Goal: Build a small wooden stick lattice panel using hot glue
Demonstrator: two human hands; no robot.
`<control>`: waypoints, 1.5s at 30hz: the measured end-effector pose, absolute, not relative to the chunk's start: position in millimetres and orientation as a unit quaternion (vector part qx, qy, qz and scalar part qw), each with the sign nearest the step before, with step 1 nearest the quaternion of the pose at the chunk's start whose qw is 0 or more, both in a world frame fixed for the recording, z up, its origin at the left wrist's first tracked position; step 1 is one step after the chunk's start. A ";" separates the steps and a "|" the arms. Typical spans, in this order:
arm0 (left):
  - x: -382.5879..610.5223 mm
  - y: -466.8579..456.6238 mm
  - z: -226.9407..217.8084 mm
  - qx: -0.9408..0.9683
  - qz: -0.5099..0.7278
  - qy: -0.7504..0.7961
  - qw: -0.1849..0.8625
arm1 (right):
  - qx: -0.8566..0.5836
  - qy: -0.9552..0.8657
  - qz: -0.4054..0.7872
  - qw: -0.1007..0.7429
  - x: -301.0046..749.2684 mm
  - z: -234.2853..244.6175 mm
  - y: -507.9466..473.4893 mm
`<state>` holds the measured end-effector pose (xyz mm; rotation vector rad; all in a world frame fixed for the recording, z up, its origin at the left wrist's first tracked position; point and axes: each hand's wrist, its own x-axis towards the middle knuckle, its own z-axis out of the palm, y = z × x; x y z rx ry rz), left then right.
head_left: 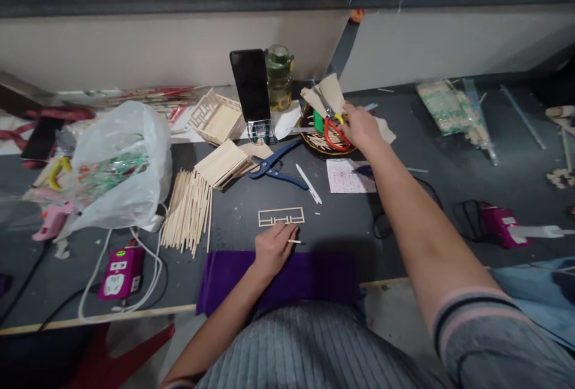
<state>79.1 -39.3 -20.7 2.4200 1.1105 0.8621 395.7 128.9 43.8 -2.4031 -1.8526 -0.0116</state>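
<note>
My left hand (272, 248) rests on the grey table near the front edge, fingers pinched on a short wooden stick (294, 241). Just beyond it lies a small flat frame of wooden sticks (281, 216). My right hand (360, 127) reaches far across to a round dark tray (309, 139) of tools and is closed around the red-handled scissors (333, 131) in it. Folded brown paper (331, 93) stands in the same tray.
A pile of long sticks (188, 209) and stacked stick panels (224, 163) lie left of centre. Blue cutters (274, 167), a phone on a stand (250, 87), a jar (279, 78), a white plastic bag (121, 161), a pink power strip (120, 272) and a pink glue gun (498, 224) surround the work spot. A purple cloth (309, 281) covers the front edge.
</note>
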 end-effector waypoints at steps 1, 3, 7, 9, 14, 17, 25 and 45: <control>79.1 -38.8 -20.8 0.852 0.306 0.390 0.169 | -0.793 -0.607 -0.013 0.053 396.3 44.1 128.3; 79.3 -37.5 -20.6 0.848 0.309 0.393 0.176 | -0.804 -0.592 -0.017 0.049 399.3 45.3 127.4; 80.2 -33.5 -18.4 0.825 0.300 0.417 0.235 | -0.814 -0.580 0.015 0.026 406.6 49.2 129.7; 80.7 -31.0 -17.0 0.814 0.289 0.432 0.259 | -0.807 -0.589 0.002 0.027 407.3 51.2 131.5; 82.0 -25.0 -14.0 0.803 0.281 0.448 0.276 | -0.793 -0.607 0.056 0.011 396.4 46.6 134.1; 82.3 -21.9 -11.9 0.799 0.275 0.454 0.284 | -0.795 -0.601 0.075 0.029 390.0 42.6 135.3; 83.4 -11.6 -3.4 0.799 0.213 0.467 0.312 | -0.779 -0.603 0.012 0.171 403.8 87.5 90.1; 87.5 26.9 3.5 0.766 0.157 0.477 0.402 | -0.732 -0.670 0.124 -0.018 314.2 31.9 -148.3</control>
